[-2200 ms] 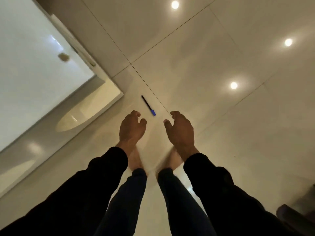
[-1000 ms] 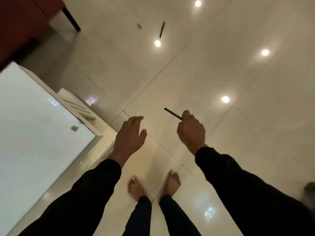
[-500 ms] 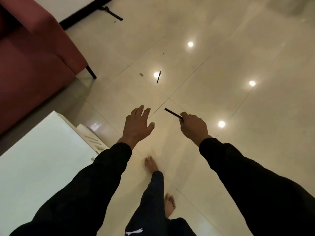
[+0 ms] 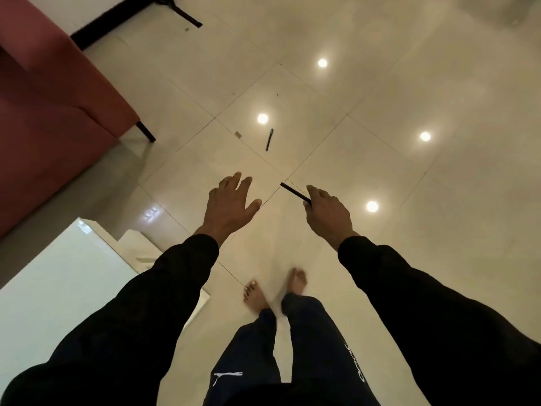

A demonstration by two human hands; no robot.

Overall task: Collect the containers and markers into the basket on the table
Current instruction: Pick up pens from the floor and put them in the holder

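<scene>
My right hand (image 4: 326, 210) grips a dark marker (image 4: 294, 193) whose free end sticks out to the upper left. A second dark marker (image 4: 269, 139) lies on the glossy tiled floor ahead, beyond both hands. My left hand (image 4: 229, 205) hovers over the floor with straight, spread fingers and holds nothing. No basket or container is in view.
A white table (image 4: 52, 291) stands at the lower left, close to my left arm. A red sofa (image 4: 49, 95) with a black leg (image 4: 145, 131) fills the upper left. A small scrap (image 4: 238, 134) lies near the floor marker. My bare feet (image 4: 257, 295) are on the tiles.
My right hand picked the blue-capped marker off the floor. I have since stood and stepped forward, bringing the sofa and the second marker into view and nearer.
</scene>
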